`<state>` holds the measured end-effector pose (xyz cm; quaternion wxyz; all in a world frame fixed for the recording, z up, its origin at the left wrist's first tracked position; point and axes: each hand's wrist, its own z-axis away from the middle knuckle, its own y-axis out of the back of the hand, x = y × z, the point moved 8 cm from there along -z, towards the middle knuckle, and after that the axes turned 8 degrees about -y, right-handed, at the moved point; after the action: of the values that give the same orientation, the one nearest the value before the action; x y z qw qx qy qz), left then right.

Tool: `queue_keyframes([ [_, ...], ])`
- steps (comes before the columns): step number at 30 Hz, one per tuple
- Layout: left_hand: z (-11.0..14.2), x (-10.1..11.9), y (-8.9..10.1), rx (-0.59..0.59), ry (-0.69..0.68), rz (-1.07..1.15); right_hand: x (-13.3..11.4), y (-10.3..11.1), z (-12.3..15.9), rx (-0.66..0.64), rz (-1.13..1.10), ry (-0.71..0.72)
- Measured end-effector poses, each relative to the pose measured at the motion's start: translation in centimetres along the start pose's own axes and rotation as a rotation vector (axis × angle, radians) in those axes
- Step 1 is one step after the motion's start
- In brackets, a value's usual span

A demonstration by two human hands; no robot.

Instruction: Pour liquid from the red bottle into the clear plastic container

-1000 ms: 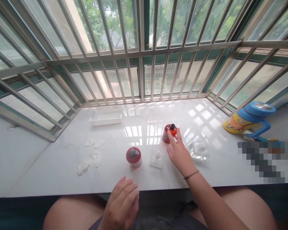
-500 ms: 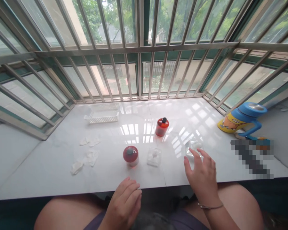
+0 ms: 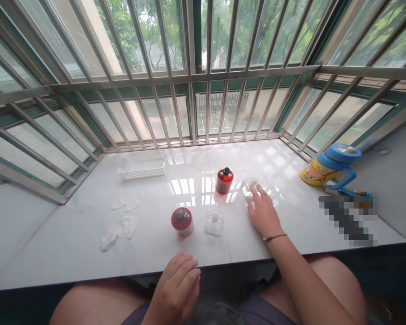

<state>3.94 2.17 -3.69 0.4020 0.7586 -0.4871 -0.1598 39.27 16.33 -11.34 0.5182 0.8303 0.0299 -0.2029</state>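
Observation:
My right hand (image 3: 264, 214) reaches over the white sill (image 3: 71, 253), fingers stretched out, fingertips resting on a small clear plastic container (image 3: 251, 185) with something white inside. Just left of it stands a red bottle with a black cap (image 3: 224, 180). Nearer me are a red-lidded jar (image 3: 182, 221) and a small clear box (image 3: 214, 222). My left hand (image 3: 176, 289) hovers below the sill's front edge over my lap, fingers loosely bent, holding nothing.
A white slotted basket (image 3: 142, 167) sits at the back left. Crumpled white scraps (image 3: 120, 225) lie left of the jar. A blue and yellow cup (image 3: 331, 166) stands at the right by a blurred patch. Metal window bars (image 3: 189, 76) enclose the sill.
My right hand left the red bottle, drew back to the clear container at the right, and has now moved forward with it, so it lies close to the bottle. My left hand stayed put.

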Motion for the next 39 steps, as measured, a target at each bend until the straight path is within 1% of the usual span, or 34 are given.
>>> queue_keyframes([
  [3, 0.4, 0.0, 0.4, -0.005, 0.008, -0.018, -0.7, -1.2, -3.1, -0.042, -0.050, -0.006],
  [5, 0.7, -0.1, 0.7, 0.001, 0.012, -0.032, -1.4, -0.8, -4.0, -0.027, -0.064, -0.007],
  [6, 0.8, -0.2, 0.9, 0.008, 0.014, -0.040, -1.9, -0.2, -3.9, 0.001, -0.086, -0.010],
  [7, 1.0, -0.3, 1.1, 0.018, 0.017, -0.046, -2.6, 0.6, -3.5, 0.035, -0.120, -0.009],
  [9, 1.3, -0.6, 1.2, 0.030, 0.028, -0.050, -4.3, 2.6, -1.7, 0.109, -0.263, 0.023],
  [10, 1.5, -0.7, 1.1, 0.031, 0.036, -0.049, -5.5, 3.3, -0.4, 0.095, -0.343, 0.061],
  [11, 1.5, -0.7, 1.0, 0.027, 0.047, -0.044, -6.8, 3.5, 0.9, 0.031, -0.415, 0.104],
  [13, 1.5, -0.8, 0.4, 0.007, 0.071, -0.020, -9.5, 3.4, 3.5, -0.106, -0.527, 0.171],
  [14, 1.4, -0.8, 0.1, -0.006, 0.078, -0.003, -10.6, 3.3, 4.6, -0.148, -0.559, 0.184],
  [16, 0.9, -0.5, -0.5, -0.018, 0.081, 0.030, -12.4, 2.7, 6.0, -0.209, -0.599, 0.194],
  [18, 0.2, -0.3, -1.0, -0.024, 0.078, 0.061, -13.4, 1.9, 6.6, -0.221, -0.622, 0.177],
  [21, -0.7, -0.4, -1.9, -0.026, 0.119, 0.104, -13.8, 1.0, 6.5, -0.207, -0.652, 0.128],
  [24, -0.8, -1.2, -3.2, -0.015, 0.240, 0.125, -14.1, 0.6, 7.0, -0.238, -0.710, 0.114],
  [28, -0.2, -2.3, -5.6, -0.015, 0.391, 0.181, -14.6, 1.0, 8.7, -0.293, -0.791, 0.100],
  [33, -0.8, -3.9, -8.3, -0.028, 0.499, 0.322, -14.1, 1.0, 10.5, -0.386, -0.838, -0.042],
  [36, -1.7, -4.9, -9.2, -0.058, 0.535, 0.401, -13.9, 0.8, 10.6, -0.462, -0.854, -0.081],
  [39, -2.2, -5.7, -9.4, -0.084, 0.558, 0.453, -13.9, 0.7, 10.3, -0.505, -0.876, -0.057],
])
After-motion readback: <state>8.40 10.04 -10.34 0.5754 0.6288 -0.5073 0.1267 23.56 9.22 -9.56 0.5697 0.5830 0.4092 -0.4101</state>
